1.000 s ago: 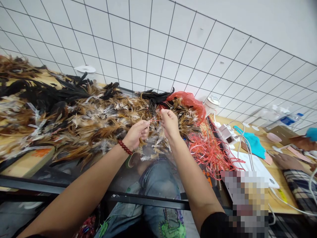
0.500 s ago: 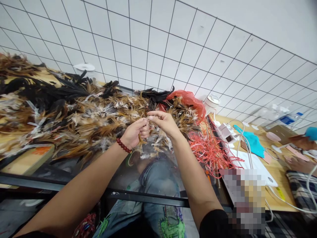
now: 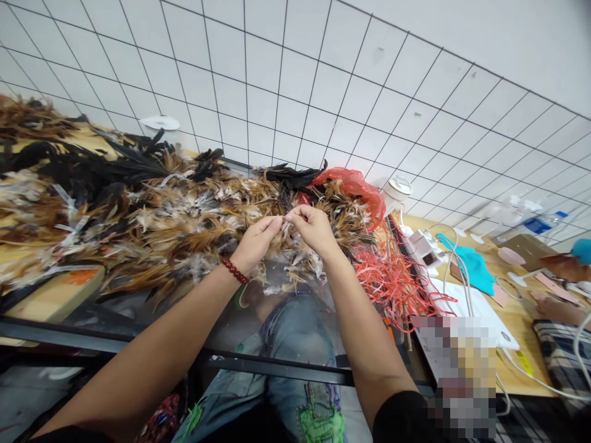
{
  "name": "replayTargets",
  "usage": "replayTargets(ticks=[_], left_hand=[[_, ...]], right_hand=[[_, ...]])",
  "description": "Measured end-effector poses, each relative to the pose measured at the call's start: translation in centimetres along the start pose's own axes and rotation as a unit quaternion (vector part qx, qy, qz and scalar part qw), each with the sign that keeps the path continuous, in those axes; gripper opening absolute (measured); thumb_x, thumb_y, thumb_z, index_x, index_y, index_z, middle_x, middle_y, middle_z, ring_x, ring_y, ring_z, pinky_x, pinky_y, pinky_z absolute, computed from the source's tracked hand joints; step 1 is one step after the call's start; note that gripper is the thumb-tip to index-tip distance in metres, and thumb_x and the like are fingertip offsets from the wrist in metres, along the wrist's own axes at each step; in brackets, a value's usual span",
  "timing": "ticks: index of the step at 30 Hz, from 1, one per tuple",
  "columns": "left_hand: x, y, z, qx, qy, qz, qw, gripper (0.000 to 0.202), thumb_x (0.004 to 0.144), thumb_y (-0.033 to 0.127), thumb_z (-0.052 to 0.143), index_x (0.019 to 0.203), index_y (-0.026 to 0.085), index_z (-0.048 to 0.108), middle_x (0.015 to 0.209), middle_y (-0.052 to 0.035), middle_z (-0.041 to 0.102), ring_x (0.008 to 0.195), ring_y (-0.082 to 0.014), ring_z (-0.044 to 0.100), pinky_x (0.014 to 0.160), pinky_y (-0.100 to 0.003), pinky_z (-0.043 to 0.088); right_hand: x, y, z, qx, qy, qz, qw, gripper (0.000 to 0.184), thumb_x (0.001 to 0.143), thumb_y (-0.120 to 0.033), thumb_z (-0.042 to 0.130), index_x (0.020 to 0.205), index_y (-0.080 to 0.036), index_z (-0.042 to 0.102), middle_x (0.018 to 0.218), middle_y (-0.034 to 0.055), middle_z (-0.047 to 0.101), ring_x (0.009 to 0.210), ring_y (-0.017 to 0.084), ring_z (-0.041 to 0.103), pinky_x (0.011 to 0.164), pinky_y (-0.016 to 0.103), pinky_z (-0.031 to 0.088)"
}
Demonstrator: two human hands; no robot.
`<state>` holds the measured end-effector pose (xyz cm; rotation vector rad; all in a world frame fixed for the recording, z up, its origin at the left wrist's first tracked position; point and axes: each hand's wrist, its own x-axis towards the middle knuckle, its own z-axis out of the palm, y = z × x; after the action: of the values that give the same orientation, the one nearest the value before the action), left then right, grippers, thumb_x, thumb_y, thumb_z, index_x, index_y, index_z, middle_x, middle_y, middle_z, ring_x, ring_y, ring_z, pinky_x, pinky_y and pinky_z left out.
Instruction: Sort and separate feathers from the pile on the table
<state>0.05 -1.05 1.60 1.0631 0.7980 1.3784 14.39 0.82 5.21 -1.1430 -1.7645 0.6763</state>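
My left hand, with a dark red bead bracelet at the wrist, is pinched at thumb and fingers. Its tips meet those of my right hand, which is closed in a pinch as well. Whatever lies between the fingertips is too small to make out. Below and behind both hands spreads a heap of brown and whitish feathers, some tied in bunches. Long black feathers lie along its back. Beyond my right hand is a crumpled red plastic bag, with tangled red plastic strips in front of it.
A black wire grid stands behind the table. At right are a white lidded cup, white cables, a blue cloth, a plastic bottle and another person's plaid sleeve. The table's black edge crosses above my knees.
My right hand's fingers have curled from extended into a pinch. My left hand has turned slightly, its curled fingers now less visible; the brownish feather tip seen below them no longer shows.
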Motion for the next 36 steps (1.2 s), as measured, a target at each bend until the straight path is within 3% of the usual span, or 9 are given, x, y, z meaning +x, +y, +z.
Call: replayTargets(ticks=[3,8,14,20,25,28,31,34,36], left_hand=[[-0.1,0.1,0.1,0.007,-0.028,-0.025,0.999,0.025,0.066,0.035,0.079,0.072,0.013,0.069,0.075,-0.0038,0.067,0.078,-0.0145,0.059,0.071,-0.021,0.046],[-0.2,0.3,0.2,0.019,-0.001,-0.055,0.998,0.019,0.064,0.028,0.08,0.068,0.012,0.07,0.067,-0.0031,0.065,0.064,-0.0111,0.054,0.061,-0.02,0.044],[0.1,-0.3,-0.2,-0.015,-0.01,-0.122,0.992,0.019,0.063,0.025,0.081,0.068,0.011,0.07,0.068,-0.005,0.065,0.069,-0.0143,0.059,0.065,-0.022,0.047],[0.3,-0.2,-0.4,0.008,-0.001,-0.058,0.998,0.016,0.069,0.025,0.077,0.064,0.013,0.068,0.074,-0.0066,0.068,0.073,-0.0142,0.06,0.068,-0.022,0.047],[-0.3,0.6,-0.3,0.012,-0.106,-0.087,0.99,0.022,0.071,0.03,0.075,0.061,0.013,0.066,0.061,-0.0042,0.059,0.055,-0.0112,0.051,0.057,-0.022,0.044],[-0.4,0.7,-0.3,0.006,-0.115,-0.091,0.989,0.023,0.072,0.03,0.074,0.062,0.012,0.064,0.055,-0.0022,0.053,0.048,-0.0084,0.043,0.05,-0.02,0.037],[-0.2,0.7,-0.4,-0.009,-0.097,-0.074,0.993,0.022,0.072,0.031,0.073,0.063,0.012,0.064,0.055,-0.0013,0.05,0.048,-0.0078,0.04,0.046,-0.019,0.032],[0.0,0.6,-0.6,0.004,-0.067,-0.044,0.997,0.021,0.071,0.031,0.073,0.064,0.012,0.065,0.059,-0.0014,0.05,0.05,-0.0074,0.039,0.047,-0.019,0.031],[0.2,0.6,-0.7,0.034,-0.053,-0.038,0.997,0.021,0.071,0.031,0.071,0.063,0.012,0.064,0.059,-0.0013,0.05,0.05,-0.0075,0.039,0.047,-0.019,0.031]], right_hand=[[-0.1,-0.1,0.3,0.0,-0.015,0.001,1.0,0.014,0.08,-0.026,0.057,0.069,-0.019,0.063,0.063,-0.0023,0.06,0.061,0.012,0.05,0.062,0.025,0.037],[-0.1,-0.1,1.0,0.001,-0.013,0.008,1.0,0.013,0.08,-0.023,0.058,0.068,-0.02,0.063,0.06,-0.0025,0.06,0.062,0.013,0.053,0.064,0.025,0.04],[-0.2,0.5,1.1,0.003,-0.026,0.031,0.999,0.013,0.08,-0.024,0.06,0.067,-0.02,0.062,0.057,-0.003,0.059,0.058,0.013,0.054,0.061,0.025,0.04],[-0.1,0.6,0.9,0.108,-0.042,0.065,0.991,0.021,0.079,-0.039,0.065,0.073,-0.019,0.06,0.061,-0.002,0.063,0.057,0.011,0.055,0.059,0.024,0.042],[0.1,-0.1,-0.2,0.224,-0.027,0.079,0.971,0.039,0.072,-0.056,0.067,0.073,-0.019,0.057,0.057,-0.0059,0.049,0.05,0.007,0.041,0.052,0.022,0.035],[0.2,0.0,-0.9,0.241,-0.025,0.075,0.967,0.037,0.073,-0.055,0.068,0.075,-0.019,0.059,0.057,-0.0067,0.044,0.05,0.007,0.034,0.05,0.023,0.029],[0.2,0.4,-1.6,0.176,-0.041,0.04,0.983,0.026,0.076,-0.042,0.068,0.085,-0.018,0.065,0.065,-0.0043,0.051,0.056,0.008,0.04,0.055,0.024,0.032],[0.1,0.5,-2.0,-0.003,-0.091,-0.024,0.996,0.015,0.076,-0.023,0.067,0.09,-0.019,0.07,0.069,-0.0024,0.054,0.063,0.011,0.046,0.066,0.027,0.038],[-0.1,0.3,-2.2,-0.132,-0.104,-0.068,0.983,0.012,0.077,-0.015,0.062,0.083,-0.018,0.071,0.074,0.0006,0.056,0.072,0.014,0.051,0.074,0.028,0.04]])
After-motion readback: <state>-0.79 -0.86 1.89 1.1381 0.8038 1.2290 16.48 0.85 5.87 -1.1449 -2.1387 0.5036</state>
